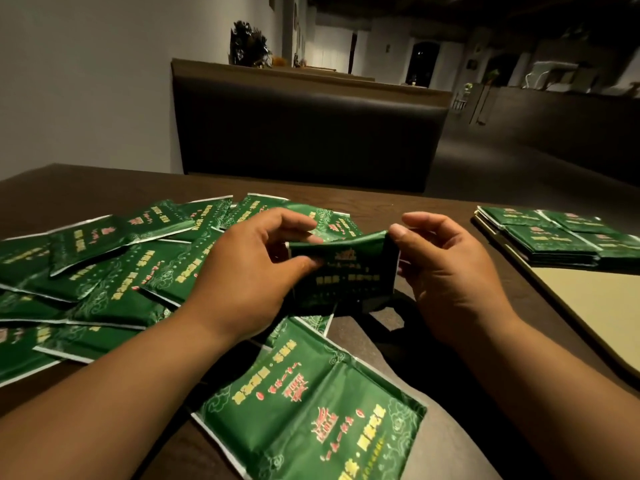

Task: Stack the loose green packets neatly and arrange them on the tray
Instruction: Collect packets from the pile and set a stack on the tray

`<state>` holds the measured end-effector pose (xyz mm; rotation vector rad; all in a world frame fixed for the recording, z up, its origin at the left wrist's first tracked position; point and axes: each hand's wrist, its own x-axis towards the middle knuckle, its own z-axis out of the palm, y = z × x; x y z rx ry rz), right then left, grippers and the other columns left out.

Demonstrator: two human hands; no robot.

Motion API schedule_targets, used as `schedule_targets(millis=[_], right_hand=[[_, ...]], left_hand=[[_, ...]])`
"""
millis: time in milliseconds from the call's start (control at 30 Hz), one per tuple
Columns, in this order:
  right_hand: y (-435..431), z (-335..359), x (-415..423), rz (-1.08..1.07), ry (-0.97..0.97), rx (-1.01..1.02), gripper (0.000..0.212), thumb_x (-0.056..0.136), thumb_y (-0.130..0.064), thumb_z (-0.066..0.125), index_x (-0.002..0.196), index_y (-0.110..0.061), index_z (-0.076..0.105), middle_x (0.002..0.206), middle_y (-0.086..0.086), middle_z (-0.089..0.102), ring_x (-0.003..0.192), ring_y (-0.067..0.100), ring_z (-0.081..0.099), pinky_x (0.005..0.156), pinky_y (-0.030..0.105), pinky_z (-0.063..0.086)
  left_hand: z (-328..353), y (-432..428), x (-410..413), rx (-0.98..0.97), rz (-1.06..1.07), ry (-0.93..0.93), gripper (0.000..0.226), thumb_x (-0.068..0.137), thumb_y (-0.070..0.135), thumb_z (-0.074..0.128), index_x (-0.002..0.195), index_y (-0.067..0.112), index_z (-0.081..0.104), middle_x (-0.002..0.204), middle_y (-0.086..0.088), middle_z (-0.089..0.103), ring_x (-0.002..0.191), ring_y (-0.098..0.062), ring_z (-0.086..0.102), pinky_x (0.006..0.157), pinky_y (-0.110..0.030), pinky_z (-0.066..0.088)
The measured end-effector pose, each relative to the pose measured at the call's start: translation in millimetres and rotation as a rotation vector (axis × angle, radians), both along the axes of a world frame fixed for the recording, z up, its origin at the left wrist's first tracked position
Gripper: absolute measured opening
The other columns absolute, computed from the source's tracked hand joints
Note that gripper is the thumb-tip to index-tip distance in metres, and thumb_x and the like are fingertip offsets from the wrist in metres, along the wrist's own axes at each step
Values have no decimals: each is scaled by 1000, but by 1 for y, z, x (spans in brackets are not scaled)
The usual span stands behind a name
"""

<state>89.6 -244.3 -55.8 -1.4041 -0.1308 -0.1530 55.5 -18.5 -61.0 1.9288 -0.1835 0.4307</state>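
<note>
Green packet point(346, 278) upright over table point(398, 202), between both grips. Left grip point(249, 268) pinches packet's left edge; right grip point(446, 271) pinches its top right corner. Loose packets point(104, 268) scattered left. Stacked packets point(550, 237) on tray point(588, 306), right.

The loose packets point(104, 271) are deep green, printed with yellow characters, a pinkish-red emblem and pale cloud scrolls at the corners, and edged by a thin white seam. The held packet point(346, 275) is the same green, darker in shadow, with yellow lettering. The stacked packets point(550, 237) match. The tray point(588, 306) is cream with a dark rim. The table point(104, 181) is dark brown, the booth bench point(304, 133) near-black with a brown top, and the wall point(86, 81) pale grey.
</note>
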Motion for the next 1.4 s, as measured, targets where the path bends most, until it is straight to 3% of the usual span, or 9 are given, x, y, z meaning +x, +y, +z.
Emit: schedule_targets(millis=[167, 300, 400, 533, 700, 933, 1100, 1300, 1400], right_hand=[[-1, 6, -5, 45, -53, -59, 45, 69, -31, 80, 109, -15, 66, 99, 1, 74, 91, 15, 72, 72, 28, 55], [5, 2, -5, 159, -37, -147, 24, 86, -3, 74, 107, -11, 65, 94, 3, 76, 90, 15, 75, 75, 27, 60], [3, 1, -1, 71, -39, -265, 18, 91, 0, 71, 105, -12, 67, 100, 7, 78, 99, 24, 75, 87, 38, 60], [-8, 14, 0, -136, 109, -219, 24, 91, -2, 69, 112, -13, 65, 97, 8, 73, 77, 18, 75, 60, 34, 60], [-27, 12, 9, -295, 179, -812, 46, 89, -26, 73, 131, -16, 59, 121, 7, 66, 101, 25, 67, 87, 42, 58], [-33, 0, 18, -303, 229, -1083, 60, 86, -38, 79, 137, -23, 51, 131, 9, 64, 123, 34, 57, 105, 51, 48], [-31, 1, 18, -376, 175, -1132, 64, 85, -52, 77, 138, -25, 53, 136, 11, 59, 133, 38, 44, 111, 54, 42], [-28, -3, 18, -392, 104, -1062, 59, 86, -57, 72, 133, -25, 57, 133, 9, 61, 130, 36, 50, 109, 57, 44], [-26, -3, 17, -413, 24, -1003, 53, 87, -57, 71, 127, -25, 60, 125, 5, 64, 123, 31, 56, 104, 56, 48]], left_hand=[[3, -3, -1, -98, -13, -24, 17, 88, 20, 79, 102, 27, 74, 85, 9, 77, 80, -8, 75, 68, -35, 64], [4, -2, -2, -164, -37, -4, 28, 82, 34, 76, 109, 30, 72, 95, -3, 78, 92, -22, 76, 81, -52, 63], [3, 1, -3, 30, 31, -12, 53, 82, 41, 80, 130, 39, 58, 113, 11, 72, 98, -7, 70, 83, -39, 62], [6, 1, -9, 420, 23, -59, 66, 76, 53, 82, 133, 43, 50, 118, 24, 57, 101, 11, 55, 79, -11, 45], [7, -7, -20, 693, -302, -9, 47, 71, 69, 77, 109, 44, 67, 108, 28, 59, 110, 10, 50, 94, -14, 43], [7, -9, -24, 778, -408, 148, 53, 61, 75, 80, 100, 43, 66, 102, 26, 54, 102, 10, 47, 87, -18, 46], [7, -12, -23, 839, -390, 204, 51, 58, 78, 79, 91, 44, 59, 102, 19, 50, 96, 3, 44, 78, -24, 42], [2, -12, -19, 902, -434, 193, 45, 69, 76, 71, 82, 34, 59, 97, 22, 51, 105, -1, 39, 101, -34, 39], [5, -13, -22, 801, -443, 152, 41, 77, 67, 72, 80, 29, 57, 89, 15, 59, 90, 0, 51, 85, -30, 48]])
